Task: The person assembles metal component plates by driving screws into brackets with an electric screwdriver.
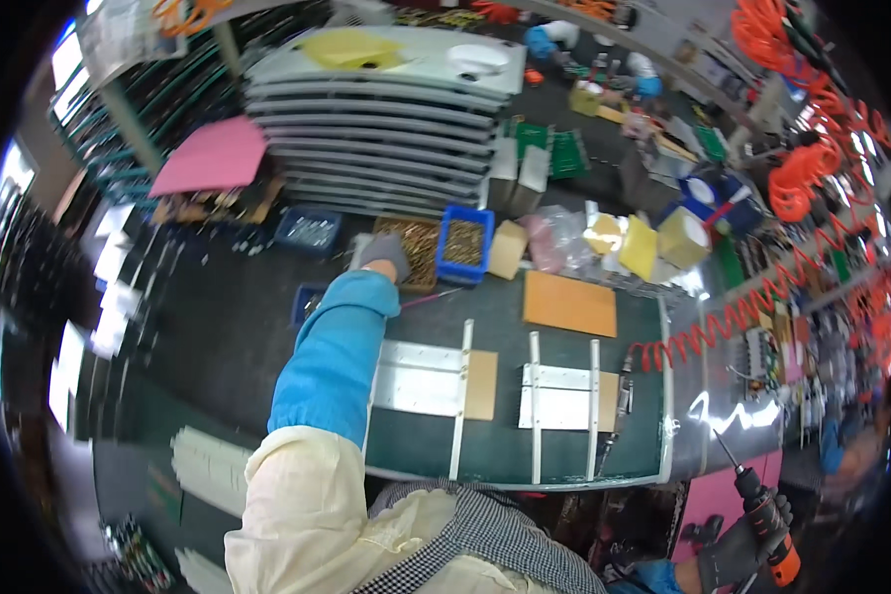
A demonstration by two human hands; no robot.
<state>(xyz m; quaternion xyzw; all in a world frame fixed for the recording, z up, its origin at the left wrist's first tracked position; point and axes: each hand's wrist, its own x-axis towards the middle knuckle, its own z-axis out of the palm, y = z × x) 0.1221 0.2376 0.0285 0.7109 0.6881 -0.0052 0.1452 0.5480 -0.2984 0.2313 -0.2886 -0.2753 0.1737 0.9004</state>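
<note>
My left hand (390,255), in a grey glove and a blue oversleeve, reaches to the left end of a brown bin of brass-coloured screws (421,243). Its fingers are too blurred to show whether they grip anything. A blue bin (465,269) with more small brass-coloured pieces stands beside that one on the right. At the lower right my right hand (731,554), in a dark glove, is closed round a black and orange power screwdriver (762,515), whose long bit points up and left. Two white metal panels (421,381) with narrow white strips (535,396) across them lie on the green table mat.
An orange-brown board (570,304) lies behind the panels. Stacked grey panels (366,139) rise at the back. A pink sheet (211,156) is at the left. A red coiled air hose (703,337) crosses the right side. White finned pieces (211,467) lie at the lower left.
</note>
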